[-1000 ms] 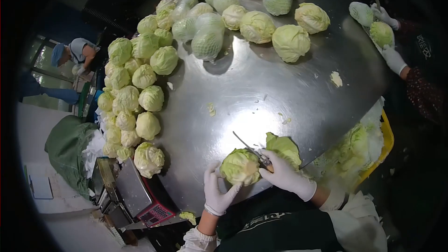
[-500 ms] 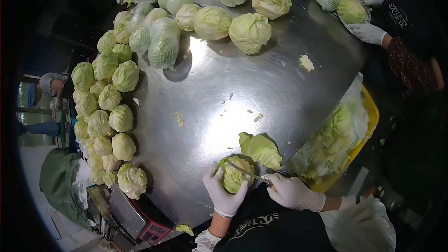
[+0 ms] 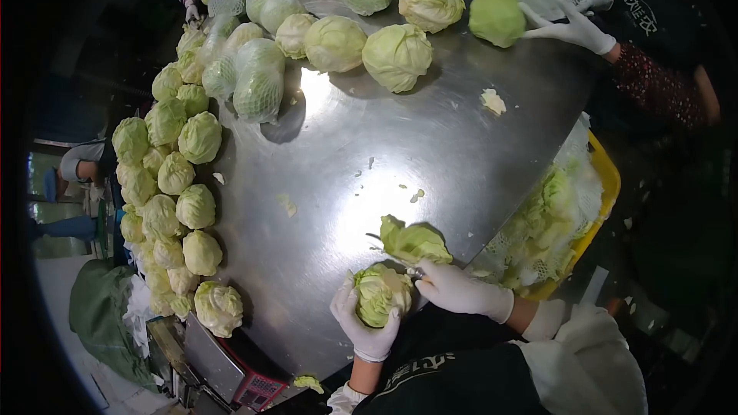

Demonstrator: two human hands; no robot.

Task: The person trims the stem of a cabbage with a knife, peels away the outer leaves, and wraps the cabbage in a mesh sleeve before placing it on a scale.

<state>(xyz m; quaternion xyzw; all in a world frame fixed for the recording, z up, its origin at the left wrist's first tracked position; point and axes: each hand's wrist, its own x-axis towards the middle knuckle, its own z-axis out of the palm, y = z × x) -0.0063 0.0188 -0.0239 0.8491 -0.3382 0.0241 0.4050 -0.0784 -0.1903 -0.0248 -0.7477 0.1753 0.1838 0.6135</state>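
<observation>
Near the front edge of the steel table, my gloved left hand [image 3: 367, 329] cups a cabbage [image 3: 373, 301] from its left and lower side. A pale cut patch shows on the upper right of this head. My gloved right hand [image 3: 459, 289] is closed around a knife [image 3: 415, 271], just right of the cabbage. Only a small part of the knife shows clearly; its blade points left and is hard to make out. A loose cabbage leaf [image 3: 416, 243] lies just beyond the knife.
Cabbages [image 3: 175, 174] line the table's [image 3: 330, 161] left side, with netted ones [image 3: 260, 92] further back. Right of the table, a yellow crate [image 3: 607, 177] holds leaves and netting. A scale [image 3: 261, 390] stands at lower left. A co-worker's gloved hand [image 3: 578, 29] reaches toward a cabbage [image 3: 496, 19].
The knife has come off the cabbage's top toward the right, and a pale cut patch now shows. The co-worker's cabbage now sits on the table, apart from the netting.
</observation>
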